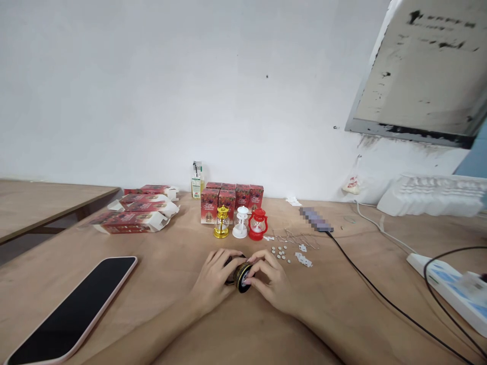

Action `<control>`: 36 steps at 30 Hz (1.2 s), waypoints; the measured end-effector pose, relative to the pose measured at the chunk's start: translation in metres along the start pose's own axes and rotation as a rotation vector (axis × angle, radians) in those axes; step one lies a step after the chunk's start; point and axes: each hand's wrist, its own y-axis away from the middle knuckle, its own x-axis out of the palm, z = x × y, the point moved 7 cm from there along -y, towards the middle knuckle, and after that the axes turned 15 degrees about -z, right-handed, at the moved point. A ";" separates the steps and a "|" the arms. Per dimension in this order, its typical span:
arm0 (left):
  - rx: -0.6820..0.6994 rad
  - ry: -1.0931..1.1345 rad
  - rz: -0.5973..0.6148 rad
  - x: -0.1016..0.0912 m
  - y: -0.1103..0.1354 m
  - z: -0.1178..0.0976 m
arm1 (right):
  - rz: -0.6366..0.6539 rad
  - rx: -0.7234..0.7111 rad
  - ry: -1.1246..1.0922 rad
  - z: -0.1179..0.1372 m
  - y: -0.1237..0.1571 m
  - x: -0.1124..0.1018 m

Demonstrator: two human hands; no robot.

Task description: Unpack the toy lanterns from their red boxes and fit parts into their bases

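Note:
Low over the table's middle, a small black and gold lantern [238, 279] lies tilted on its side, its round base turned to the right. My left hand [218, 278] is closed around its upper part, which the fingers mostly hide. With thumb and fingers, my right hand [268, 280] grips the base, the thumb pressed at its pale underside. Beyond my hands stand a gold lantern [221, 223], a white lantern [240, 224] and a red lantern [257, 225]. Several button cells [280, 252] and small white plastic pieces [303, 259] lie to the right.
Red printed boxes [210, 205] stand behind the lanterns, with opened flat boxes [133, 220] at left. Thin wire handles [294, 238] lie at right. A large phone [76, 309] is at front left. A black cable [375, 286] and power strip [451, 291] occupy the right side.

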 end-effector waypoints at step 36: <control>-0.089 -0.003 0.072 0.002 -0.003 0.003 | 0.052 -0.097 0.139 0.004 0.001 0.000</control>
